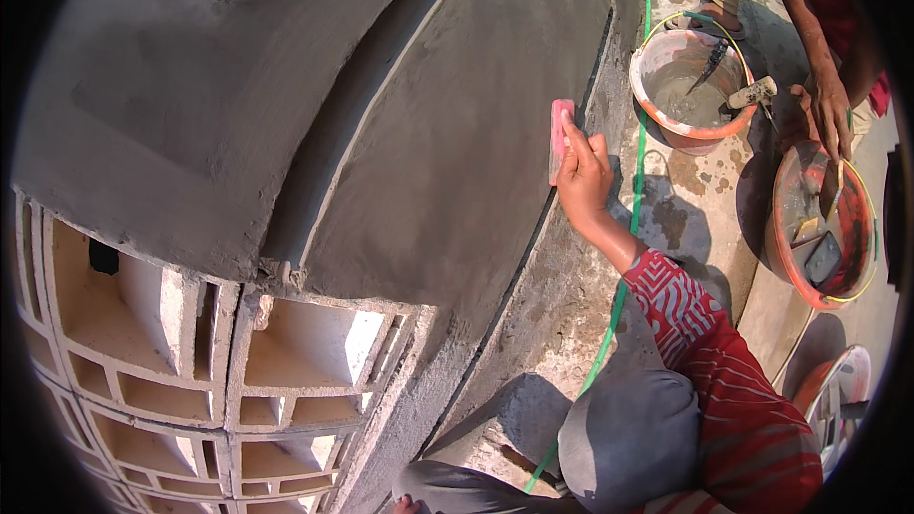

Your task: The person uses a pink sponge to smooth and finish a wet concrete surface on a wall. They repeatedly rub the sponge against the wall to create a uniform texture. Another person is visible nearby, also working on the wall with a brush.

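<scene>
My right hand [583, 171] reaches up from the lower right in a red patterned sleeve. Its fingers are closed on a small pink rectangular float [561, 141], held on or very near the right part of a dark grey plastered panel [447, 124]. I cannot tell if the float touches the plaster. A light-edged groove [347, 133] curves along the panel's left side, with more grey plaster [181, 76] beyond it. At the bottom edge, a bit of skin beside my grey trouser leg may be my left hand [407, 504]; its fingers are mostly cut off.
Pale ventilation blocks [228, 362] fill the lower left. A green hose [619, 309] runs along the ledge. On the right stand a bucket [690, 128] with tools and grey mix, another bucket [862, 276] under a co-worker's hand [832, 119], and a third bucket [860, 366].
</scene>
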Demonstrator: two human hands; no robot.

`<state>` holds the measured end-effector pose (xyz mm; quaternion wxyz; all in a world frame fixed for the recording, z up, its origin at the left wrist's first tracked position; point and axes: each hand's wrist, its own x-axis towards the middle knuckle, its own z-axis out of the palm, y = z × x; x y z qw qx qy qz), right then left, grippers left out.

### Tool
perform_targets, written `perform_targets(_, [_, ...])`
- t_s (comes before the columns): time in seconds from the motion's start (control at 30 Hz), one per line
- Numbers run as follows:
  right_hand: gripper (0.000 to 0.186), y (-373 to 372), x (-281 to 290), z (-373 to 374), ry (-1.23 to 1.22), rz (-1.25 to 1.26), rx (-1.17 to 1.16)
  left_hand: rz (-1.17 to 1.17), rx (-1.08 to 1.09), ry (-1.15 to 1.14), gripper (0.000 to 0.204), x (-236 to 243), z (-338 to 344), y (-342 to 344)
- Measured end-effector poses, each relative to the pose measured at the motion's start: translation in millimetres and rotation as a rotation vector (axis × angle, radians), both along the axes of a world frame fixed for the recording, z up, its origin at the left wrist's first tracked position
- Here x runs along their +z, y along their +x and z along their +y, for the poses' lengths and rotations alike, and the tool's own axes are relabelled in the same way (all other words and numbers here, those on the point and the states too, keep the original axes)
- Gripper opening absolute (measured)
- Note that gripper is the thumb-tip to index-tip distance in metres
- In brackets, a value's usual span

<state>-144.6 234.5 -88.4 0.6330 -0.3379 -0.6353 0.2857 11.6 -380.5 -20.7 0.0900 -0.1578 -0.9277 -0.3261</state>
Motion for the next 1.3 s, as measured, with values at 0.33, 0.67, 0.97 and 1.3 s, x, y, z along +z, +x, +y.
perform_targets(0.33, [0.062,12,-17,-63,0.184,-0.075,0.148,-0.05,0.06,0.172,0.065,-6,1,7])
perform_targets(0.67, [0.058,24,11,-106,0.223,-0.086,0.402,-0.15,0.121,0.125,0.071,12,19,6])
perform_targets(0.97, [0.043,16,51,-96,0.18,0.028,0.332,-0.092,0.022,0.148,0.067,-6,2,7])
perform_targets(1.3, [0.051,-4,68,-5,0.005,0.03,0.006,-0.101,-0.045,0.109,0.071,-11,-12,-7])
